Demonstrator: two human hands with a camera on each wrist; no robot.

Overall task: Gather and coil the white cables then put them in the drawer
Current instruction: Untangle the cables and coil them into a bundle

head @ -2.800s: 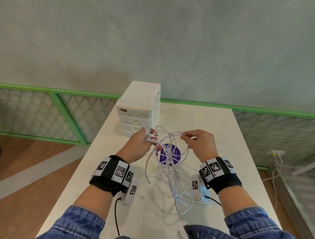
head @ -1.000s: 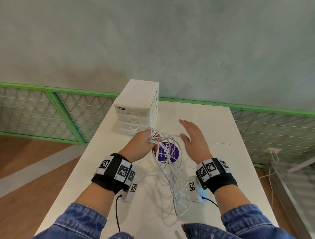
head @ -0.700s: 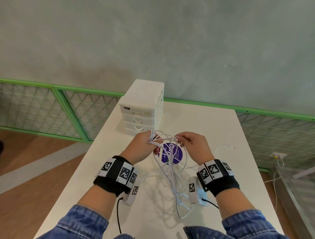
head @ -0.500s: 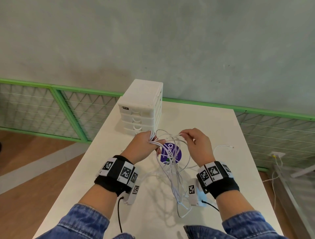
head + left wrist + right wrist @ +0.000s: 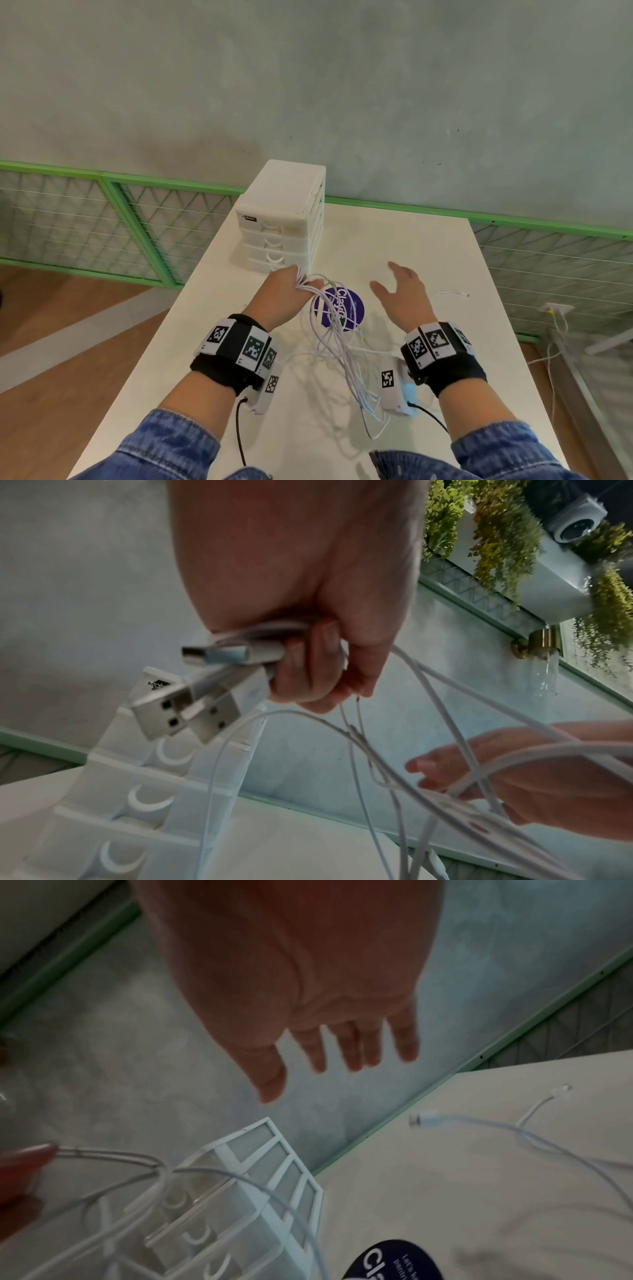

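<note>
My left hand (image 5: 286, 294) grips a bundle of white cables (image 5: 337, 346) above the table, just in front of the white drawer unit (image 5: 282, 222). Their USB plugs (image 5: 192, 702) stick out of my fist (image 5: 308, 664), and long loops hang down to the tabletop. All the drawers look closed. My right hand (image 5: 400, 294) hovers to the right of the bundle with fingers spread (image 5: 342, 1047), holding nothing. One loose cable end (image 5: 452, 294) lies on the table to its right, and two plug ends (image 5: 424, 1119) show there in the right wrist view.
A round purple sticker (image 5: 340, 308) sits on the white table (image 5: 445, 246) under the hanging loops. The table's far edge meets a green rail (image 5: 513, 219) and a grey wall. Wooden floor lies off the left edge.
My right hand has let go of the cable loop it held half a second ago and moved up and right with fingers spread. My left hand keeps its grip.
</note>
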